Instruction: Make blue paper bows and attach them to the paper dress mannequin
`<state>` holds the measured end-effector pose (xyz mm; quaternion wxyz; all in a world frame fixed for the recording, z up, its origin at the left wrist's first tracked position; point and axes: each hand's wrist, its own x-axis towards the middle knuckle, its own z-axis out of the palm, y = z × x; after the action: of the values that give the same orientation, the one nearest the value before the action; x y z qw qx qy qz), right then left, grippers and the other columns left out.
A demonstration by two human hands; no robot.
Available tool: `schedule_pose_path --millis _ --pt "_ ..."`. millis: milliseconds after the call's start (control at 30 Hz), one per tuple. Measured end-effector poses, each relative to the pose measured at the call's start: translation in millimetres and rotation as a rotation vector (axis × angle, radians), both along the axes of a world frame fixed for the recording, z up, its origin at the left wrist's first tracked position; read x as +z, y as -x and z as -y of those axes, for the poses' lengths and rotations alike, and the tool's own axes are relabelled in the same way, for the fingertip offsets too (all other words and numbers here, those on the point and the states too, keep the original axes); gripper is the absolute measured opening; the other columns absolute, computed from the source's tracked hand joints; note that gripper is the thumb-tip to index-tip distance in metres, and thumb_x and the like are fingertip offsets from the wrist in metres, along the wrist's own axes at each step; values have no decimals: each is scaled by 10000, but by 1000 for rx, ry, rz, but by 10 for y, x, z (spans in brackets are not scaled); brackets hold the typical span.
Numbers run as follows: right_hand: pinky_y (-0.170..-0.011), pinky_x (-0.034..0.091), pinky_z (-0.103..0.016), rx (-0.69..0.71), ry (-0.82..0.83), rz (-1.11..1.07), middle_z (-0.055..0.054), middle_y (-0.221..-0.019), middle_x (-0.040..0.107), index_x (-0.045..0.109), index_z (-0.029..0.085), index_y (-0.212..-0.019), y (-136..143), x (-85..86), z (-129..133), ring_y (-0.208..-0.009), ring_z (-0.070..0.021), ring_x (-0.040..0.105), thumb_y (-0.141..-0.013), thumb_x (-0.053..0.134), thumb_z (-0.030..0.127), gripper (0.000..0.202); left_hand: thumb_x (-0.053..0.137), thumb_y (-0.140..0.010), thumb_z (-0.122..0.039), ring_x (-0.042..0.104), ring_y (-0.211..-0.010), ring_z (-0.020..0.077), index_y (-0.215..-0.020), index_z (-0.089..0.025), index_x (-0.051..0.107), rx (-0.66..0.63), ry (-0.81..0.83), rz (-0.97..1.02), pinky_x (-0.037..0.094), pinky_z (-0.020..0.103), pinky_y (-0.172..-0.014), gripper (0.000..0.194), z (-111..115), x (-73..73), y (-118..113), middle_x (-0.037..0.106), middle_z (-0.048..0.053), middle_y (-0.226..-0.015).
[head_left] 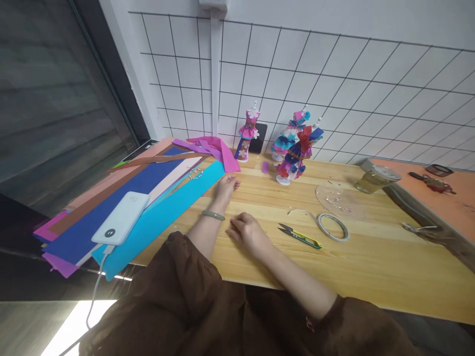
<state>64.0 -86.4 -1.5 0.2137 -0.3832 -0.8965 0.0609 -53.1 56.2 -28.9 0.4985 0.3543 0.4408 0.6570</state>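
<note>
My left hand, with a pale green bangle on its wrist, lies on the table close to the pink crepe paper. Its fingers are curled in, and what they hold, if anything, is hidden. Nearer to me, my right hand is closed in a pinch just above the wood. A tiny purple piece shows at its fingertips, too small to name. To the right of that hand lie yellow-green thread snips and a roll of narrow tape with a loose end.
Crepe paper sheets are piled at left, under a white power bank with a cable. Paper-dressed doll stands line the back before a phone. A clear dish of small beads and a jar sit at right.
</note>
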Motion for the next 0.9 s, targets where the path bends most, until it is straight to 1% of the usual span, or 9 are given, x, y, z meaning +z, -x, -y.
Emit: schedule_pose_path --millis 67,133,233,333,433,500,700,800,900 --pt "-745 403 -301 21 19 -7 -92 -813 541 611 134 -862 8 -2 126 -789 -179 509 -821 457 320 245 507 -660 -121 531 -545 78 -822 -129 521 -1 2 2 414 206 -542 163 -1 1 0 579 20 -616" --pt "-725 404 -286 32 19 1 -77 -801 544 606 150 -850 1 -26 189 -774 -167 508 -853 403 272 237 509 -657 -119 531 -546 79 -820 -128 520 -1 3 3 412 205 -538 164 -4 0 1 577 18 -610" --pt "-715 401 -292 8 -29 51 -74 -767 554 602 148 -815 -67 -54 151 -757 -168 511 -872 352 211 264 507 -654 -119 533 -547 80 -820 -128 520 -1 -2 0 408 202 -533 166 -5 -6 6 578 18 -610" --pt "-718 411 -292 -32 -3 80 -87 -753 567 609 131 -802 -295 -6 43 -746 -168 531 -864 367 212 263 511 -656 -130 540 -553 81 -833 -130 519 -13 -15 -3 413 208 -545 177 -1 -15 15 587 22 -629" --pt "-690 433 -261 -81 183 6 -76 -808 598 629 160 -846 -735 118 29 -743 -150 564 -840 412 263 240 527 -653 -147 552 -571 87 -839 -135 518 -23 -21 -7 422 219 -565 187 -6 -31 25 597 28 -649" --pt "-697 441 -283 -171 315 -53 -65 -813 623 643 187 -833 -1117 215 123 -752 -166 579 -806 457 315 228 535 -650 -153 557 -571 92 -833 -136 519 -19 -16 -9 424 225 -565 185 -20 -44 31 598 32 -649" --pt "-655 455 -264 -421 841 -201 -73 -785 656 664 191 -746 -2281 422 726 -734 -190 582 -687 563 467 299 548 -640 -152 554 -553 99 -820 -137 520 -16 -1 -18 422 233 -549 183 -69 -74 45 594 32 -634" --pt "-595 440 -238 -463 1027 -235 -46 -693 642 664 210 -691 -2647 381 1022 -648 -164 565 -650 600 466 267 538 -645 -150 557 -568 94 -832 -142 521 -27 -10 -20 423 227 -560 188 -78 -81 47 597 30 -650" --pt "-570 427 -237 -433 1193 -242 -29 -652 622 661 221 -687 -2779 146 1218 -600 -145 548 -633 617 456 246 537 -638 -148 556 -562 95 -832 -137 523 -15 -8 -34 424 229 -559 194 -81 -83 43 598 32 -646"
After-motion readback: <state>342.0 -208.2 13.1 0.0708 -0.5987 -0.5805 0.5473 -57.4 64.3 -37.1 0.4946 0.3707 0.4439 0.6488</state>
